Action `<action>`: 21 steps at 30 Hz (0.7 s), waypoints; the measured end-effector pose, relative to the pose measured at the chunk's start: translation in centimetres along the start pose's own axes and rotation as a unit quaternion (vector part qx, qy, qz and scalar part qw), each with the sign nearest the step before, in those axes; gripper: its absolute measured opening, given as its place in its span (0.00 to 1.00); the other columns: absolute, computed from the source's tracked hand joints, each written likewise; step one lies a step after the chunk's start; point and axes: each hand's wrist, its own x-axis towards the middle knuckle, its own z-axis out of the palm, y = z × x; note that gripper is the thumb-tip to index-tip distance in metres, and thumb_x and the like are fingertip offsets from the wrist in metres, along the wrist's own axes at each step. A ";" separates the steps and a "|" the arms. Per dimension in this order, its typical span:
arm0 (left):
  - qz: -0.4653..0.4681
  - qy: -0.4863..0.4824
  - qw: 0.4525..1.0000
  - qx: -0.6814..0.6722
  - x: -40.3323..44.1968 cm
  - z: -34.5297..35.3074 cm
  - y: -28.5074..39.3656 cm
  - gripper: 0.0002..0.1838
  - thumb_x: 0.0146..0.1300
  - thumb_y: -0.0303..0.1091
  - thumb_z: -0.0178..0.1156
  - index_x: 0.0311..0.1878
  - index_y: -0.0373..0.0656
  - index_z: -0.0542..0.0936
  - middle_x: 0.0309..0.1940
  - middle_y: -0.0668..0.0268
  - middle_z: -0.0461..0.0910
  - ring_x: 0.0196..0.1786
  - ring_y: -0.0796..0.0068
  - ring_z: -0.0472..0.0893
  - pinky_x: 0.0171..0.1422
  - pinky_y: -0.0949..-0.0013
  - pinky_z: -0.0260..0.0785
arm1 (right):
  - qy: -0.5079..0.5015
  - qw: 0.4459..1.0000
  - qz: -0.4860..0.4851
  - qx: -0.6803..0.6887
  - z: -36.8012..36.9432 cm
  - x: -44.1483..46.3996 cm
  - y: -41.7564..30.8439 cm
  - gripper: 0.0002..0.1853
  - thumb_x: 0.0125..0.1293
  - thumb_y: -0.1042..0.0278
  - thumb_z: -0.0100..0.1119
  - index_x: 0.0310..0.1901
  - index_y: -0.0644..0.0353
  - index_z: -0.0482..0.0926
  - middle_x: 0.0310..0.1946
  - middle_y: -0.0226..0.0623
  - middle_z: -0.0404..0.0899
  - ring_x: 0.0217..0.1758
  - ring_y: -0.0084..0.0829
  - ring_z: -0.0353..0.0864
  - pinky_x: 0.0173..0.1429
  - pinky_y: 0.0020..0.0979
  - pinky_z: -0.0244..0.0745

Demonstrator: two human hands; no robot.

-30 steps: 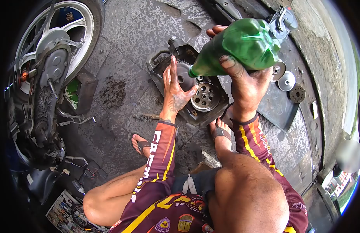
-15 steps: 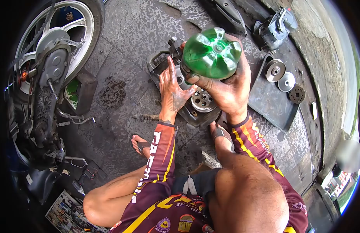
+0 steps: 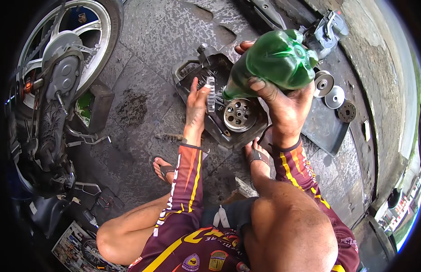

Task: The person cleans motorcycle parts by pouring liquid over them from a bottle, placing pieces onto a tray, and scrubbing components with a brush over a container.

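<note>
My right hand (image 3: 287, 102) is wrapped round a green plastic bottle (image 3: 276, 59), held tilted with its base up to the right and its neck down to the left. My left hand (image 3: 198, 106) grips a finned metal disc (image 3: 211, 94), turned edge-on, close to the bottle's neck. Both are above a dark plastic pan (image 3: 237, 139), apparently cut from a jerrycan. In the pan lies a round metal part with holes (image 3: 240, 115), below the bottle's neck. A tool with a dark handle (image 3: 218, 124) lies beside it.
At right, a grey tray (image 3: 328, 133) bears several round metal parts (image 3: 334, 96). A motorcycle's rear wheel (image 3: 99, 59) and engine (image 3: 63, 75) stand at left. A brush (image 3: 170, 137) lies on the tiled floor near my left foot. A black plastic part (image 3: 327, 34) lies top right.
The bottle and my right hand have moved right and tilted, so the neck now shows. My left hand has turned the disc edge-on and shifted slightly left, uncovering more of the pan.
</note>
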 end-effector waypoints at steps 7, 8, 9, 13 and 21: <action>-0.155 -0.054 0.972 -0.168 -0.7 0.7 1.3 0.38 0.66 0.70 0.44 0.69 0.51 0.66 0.63 0.60 0.72 0.64 0.57 0.73 0.62 0.43 0.70 | -0.008 0.999 0.002 0.045 0.7 0.1 0.5 0.29 0.52 0.75 0.71 0.55 0.75 0.73 0.50 0.54 0.81 0.55 0.46 0.82 0.63 0.45 0.76; -0.168 -0.052 0.968 -0.181 -0.8 0.8 1.2 0.39 0.66 0.72 0.43 0.70 0.54 0.65 0.65 0.59 0.70 0.66 0.54 0.71 0.62 0.38 0.68 | -0.011 0.998 0.018 0.064 0.8 0.1 0.4 0.29 0.51 0.74 0.72 0.55 0.76 0.73 0.50 0.54 0.81 0.55 0.46 0.82 0.62 0.44 0.76; -0.169 -0.027 0.972 -0.161 -1.4 1.7 2.0 0.41 0.65 0.73 0.42 0.70 0.53 0.65 0.67 0.58 0.68 0.67 0.53 0.70 0.64 0.38 0.66 | -0.024 0.997 0.024 0.070 0.7 0.0 0.4 0.30 0.51 0.74 0.73 0.54 0.76 0.73 0.50 0.55 0.81 0.55 0.46 0.82 0.62 0.44 0.76; -0.172 -0.021 0.970 -0.173 -1.2 2.0 2.4 0.39 0.63 0.74 0.42 0.63 0.52 0.73 0.58 0.63 0.78 0.60 0.60 0.77 0.53 0.46 0.74 | -0.029 0.998 0.039 0.048 0.4 -0.1 1.0 0.37 0.45 0.72 0.81 0.57 0.68 0.71 0.47 0.41 0.82 0.50 0.29 0.82 0.56 0.31 0.77; -0.189 -0.168 0.925 -0.282 -0.9 0.5 2.3 0.46 0.62 0.76 0.40 0.65 0.42 0.72 0.53 0.46 0.79 0.47 0.44 0.84 0.37 0.54 0.82 | 0.021 0.999 -0.014 0.029 0.4 0.8 1.7 0.37 0.47 0.71 0.82 0.57 0.65 0.69 0.46 0.37 0.83 0.48 0.26 0.82 0.54 0.28 0.78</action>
